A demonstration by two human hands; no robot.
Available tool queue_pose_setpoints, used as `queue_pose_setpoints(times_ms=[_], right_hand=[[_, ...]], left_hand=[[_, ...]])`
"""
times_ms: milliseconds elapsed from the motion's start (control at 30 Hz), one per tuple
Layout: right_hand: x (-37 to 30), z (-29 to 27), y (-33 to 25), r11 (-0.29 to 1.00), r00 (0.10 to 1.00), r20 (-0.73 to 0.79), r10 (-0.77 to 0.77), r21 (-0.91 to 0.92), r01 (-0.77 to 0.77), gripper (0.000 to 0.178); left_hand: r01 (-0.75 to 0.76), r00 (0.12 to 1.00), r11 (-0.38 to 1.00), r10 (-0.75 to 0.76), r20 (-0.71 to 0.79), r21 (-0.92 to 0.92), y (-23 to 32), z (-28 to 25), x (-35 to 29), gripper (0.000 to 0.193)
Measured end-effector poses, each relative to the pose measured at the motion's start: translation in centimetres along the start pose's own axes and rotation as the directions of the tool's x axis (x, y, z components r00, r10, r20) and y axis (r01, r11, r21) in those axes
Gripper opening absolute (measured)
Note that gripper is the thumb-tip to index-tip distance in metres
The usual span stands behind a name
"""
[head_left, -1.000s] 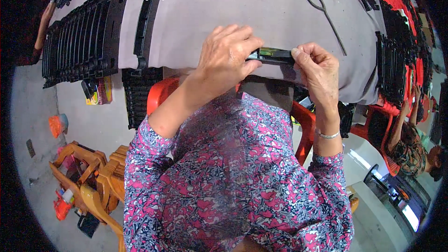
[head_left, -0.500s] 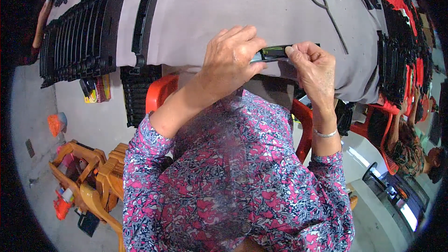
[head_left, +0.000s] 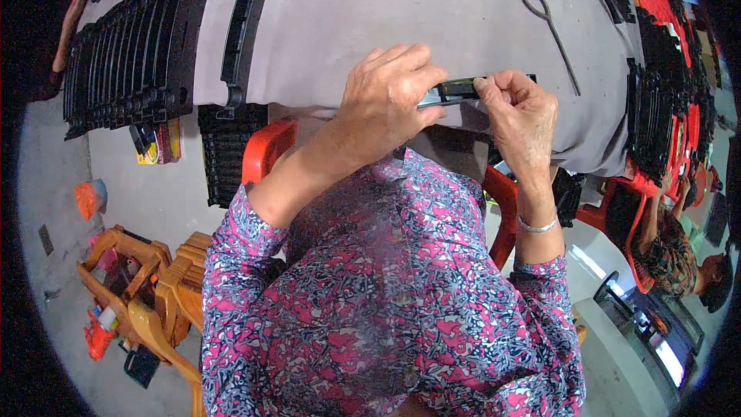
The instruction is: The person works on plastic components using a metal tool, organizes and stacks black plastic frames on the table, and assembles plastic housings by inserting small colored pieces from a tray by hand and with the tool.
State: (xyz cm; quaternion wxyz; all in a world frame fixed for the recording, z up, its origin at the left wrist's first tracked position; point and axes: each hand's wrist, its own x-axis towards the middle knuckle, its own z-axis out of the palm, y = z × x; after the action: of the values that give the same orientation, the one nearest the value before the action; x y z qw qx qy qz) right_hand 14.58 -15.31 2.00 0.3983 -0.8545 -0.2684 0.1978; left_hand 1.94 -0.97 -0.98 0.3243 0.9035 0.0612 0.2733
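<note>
My left hand (head_left: 390, 104) and my right hand (head_left: 519, 112) both grip one narrow black plastic strip (head_left: 457, 90), held level just above the near edge of the grey table (head_left: 432, 8). The left hand covers the strip's left end, and the right hand pinches its right part between thumb and fingers. Only the strip's middle shows between the hands.
A row of black curved plastic parts (head_left: 131, 50) stands at the table's left, with a single one (head_left: 243, 31) beside it. A bent metal wire hook (head_left: 552, 23) lies at the right. More black and red parts (head_left: 656, 100) line the right edge. Another person (head_left: 675, 243) sits at lower right.
Both hands have shifted slightly up and away with the strip; the grip looks the same.
</note>
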Motion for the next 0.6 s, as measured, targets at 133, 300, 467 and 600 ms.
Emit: queue_pose_setpoints(times_ms=[133, 300, 467, 600], right_hand=[[-0.41, 0.45, -0.35, 0.996, 0.996, -0.068, -0.054, -0.074, 0.049, 0.018], [-0.43, 0.71, -0.12, 0.985, 0.981, -0.142, -0.131, -0.135, 0.111, 0.019], [-0.33, 0.43, -0.79, 0.977, 0.988, -0.101, -0.117, -0.188, 0.097, 0.018], [-0.03, 0.32, -0.17, 0.987, 0.984, -0.149, -0.098, -0.141, 0.077, 0.019]], left_hand=[[-0.002, 1.000, 1.000, 0.002, 0.018, -0.009, 0.09, -0.07, -0.07, 0.038], [0.026, 0.999, 1.000, -0.026, 0.027, -0.008, 0.26, -0.07, -0.05, 0.033], [0.000, 1.000, 1.000, 0.000, 0.014, -0.020, 0.03, -0.18, -0.17, 0.038], [0.016, 0.999, 1.000, -0.015, 0.039, -0.021, 0.16, -0.32, -0.10, 0.036]])
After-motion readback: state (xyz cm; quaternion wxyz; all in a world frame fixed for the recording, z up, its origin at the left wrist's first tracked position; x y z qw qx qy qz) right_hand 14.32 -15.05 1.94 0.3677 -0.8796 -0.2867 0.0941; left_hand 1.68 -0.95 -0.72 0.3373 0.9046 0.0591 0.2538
